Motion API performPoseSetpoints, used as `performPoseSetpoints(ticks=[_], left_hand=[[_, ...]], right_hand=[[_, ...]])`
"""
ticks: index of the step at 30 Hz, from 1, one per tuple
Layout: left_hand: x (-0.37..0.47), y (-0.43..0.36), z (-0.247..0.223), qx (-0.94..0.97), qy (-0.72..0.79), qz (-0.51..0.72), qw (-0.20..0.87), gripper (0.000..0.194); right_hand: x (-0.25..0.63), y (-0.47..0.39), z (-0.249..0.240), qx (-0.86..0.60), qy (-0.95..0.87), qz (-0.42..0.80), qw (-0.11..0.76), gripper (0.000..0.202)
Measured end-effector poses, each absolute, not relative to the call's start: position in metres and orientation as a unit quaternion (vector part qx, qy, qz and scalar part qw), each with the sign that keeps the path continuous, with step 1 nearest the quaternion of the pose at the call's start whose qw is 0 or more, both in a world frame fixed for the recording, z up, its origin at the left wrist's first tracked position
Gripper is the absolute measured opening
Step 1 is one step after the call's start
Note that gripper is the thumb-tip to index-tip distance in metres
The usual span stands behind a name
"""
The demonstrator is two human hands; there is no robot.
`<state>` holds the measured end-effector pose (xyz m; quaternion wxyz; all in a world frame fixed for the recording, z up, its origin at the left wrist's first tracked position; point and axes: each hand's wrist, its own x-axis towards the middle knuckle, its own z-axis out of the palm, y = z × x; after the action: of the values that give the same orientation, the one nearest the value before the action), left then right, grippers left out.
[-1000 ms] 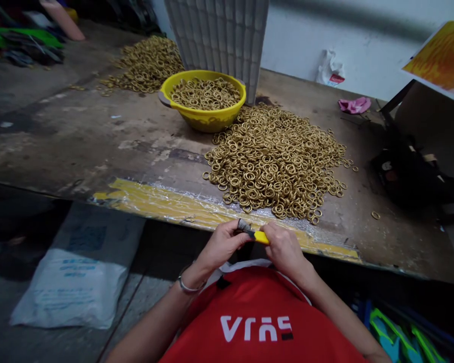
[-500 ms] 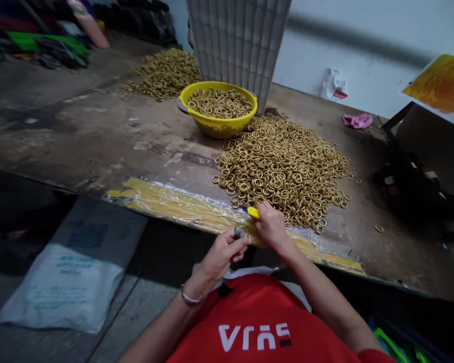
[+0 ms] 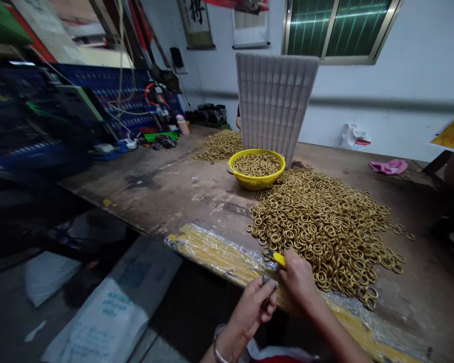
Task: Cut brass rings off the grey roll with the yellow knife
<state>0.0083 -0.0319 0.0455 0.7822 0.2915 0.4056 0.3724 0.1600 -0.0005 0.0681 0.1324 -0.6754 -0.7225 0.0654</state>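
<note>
My right hand (image 3: 298,276) is closed around a yellow utility knife (image 3: 278,258), its dark tip pointing left near the edge of a pile of brass-coloured rings (image 3: 325,227). Just left of it and lower, my left hand (image 3: 252,310) is pinched, thumb against forefinger. A grey wrap (image 3: 265,280) shows at the forefinger's tip. Whatever lies between those fingers is too small and hidden to make out. Both hands are over the table's front edge, which is covered with yellow tape and clear film (image 3: 219,257).
A yellow basin (image 3: 256,182) full of rings stands behind, against a tall grey ribbed panel (image 3: 274,101). Another ring heap (image 3: 221,144) lies farther back. A pink cloth (image 3: 388,167) is at the right. White printed sacks (image 3: 102,312) lie on the floor at left. Part of another person shows behind the panel.
My view has tilted up and swung left, bringing the window and the blue racks into sight. Both hands keep nearly the same pose at the table edge, the knife still in the right.
</note>
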Motion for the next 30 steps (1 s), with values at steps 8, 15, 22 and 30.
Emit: performPoseSetpoints(ticks=[8,15,22,30], left_hand=[[0.018,-0.015,0.064,0.463,0.432,0.381,0.673,0.041],[0.029,-0.027,0.064,0.382,0.366,0.340,0.778,0.035],[0.029,-0.034,0.073,0.329,0.315,0.303,0.837,0.032],[0.029,-0.038,0.074,0.352,0.341,0.266,0.830,0.035]], right_hand=[[0.186,-0.029,0.094,-0.592,-0.700,0.265,0.298,0.010],[0.196,-0.053,0.100,-0.559,-0.556,0.435,0.435,0.017],[0.196,-0.067,0.086,-0.559,-0.465,0.464,0.506,0.021],[0.199,-0.080,0.089,-0.572,-0.553,0.382,0.471,0.011]])
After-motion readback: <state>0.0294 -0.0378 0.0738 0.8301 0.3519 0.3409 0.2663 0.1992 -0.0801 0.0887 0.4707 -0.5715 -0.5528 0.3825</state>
